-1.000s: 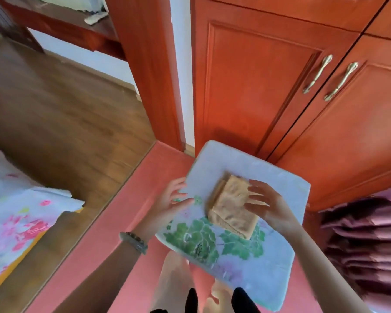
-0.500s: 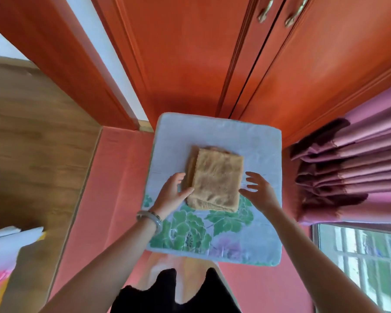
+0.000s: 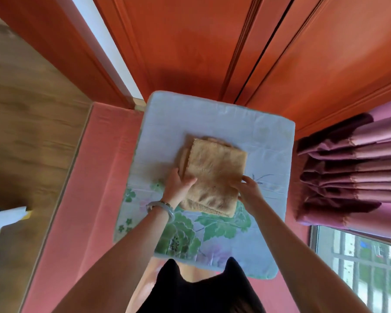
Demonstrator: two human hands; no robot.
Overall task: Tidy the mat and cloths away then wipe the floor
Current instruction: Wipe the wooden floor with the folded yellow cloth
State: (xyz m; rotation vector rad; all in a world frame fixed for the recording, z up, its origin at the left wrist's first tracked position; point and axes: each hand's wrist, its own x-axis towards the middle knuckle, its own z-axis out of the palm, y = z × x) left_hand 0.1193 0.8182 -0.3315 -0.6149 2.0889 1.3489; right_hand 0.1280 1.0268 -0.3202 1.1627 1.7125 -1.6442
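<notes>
A light blue mat (image 3: 217,116) with a green flower print lies flat on the pink ledge in front of me, its far edge against the cabinet. A stack of folded tan cloths (image 3: 215,172) sits on the mat's middle. My left hand (image 3: 178,186) grips the stack's near left corner, thumb on top. At the near right corner, my right hand (image 3: 250,188) holds the stack with curled fingers.
Red wooden cabinet doors (image 3: 212,46) stand directly behind the mat. A gathered pink curtain (image 3: 352,168) hangs at the right above a barred window (image 3: 359,263). Left of the pink ledge (image 3: 86,177) is brown wood floor (image 3: 25,123), with flowered bedding (image 3: 0,220) at the frame's edge.
Both hands moved in from beside the cloths and took hold of the stack's near corners. My view tilted further down over the mat.
</notes>
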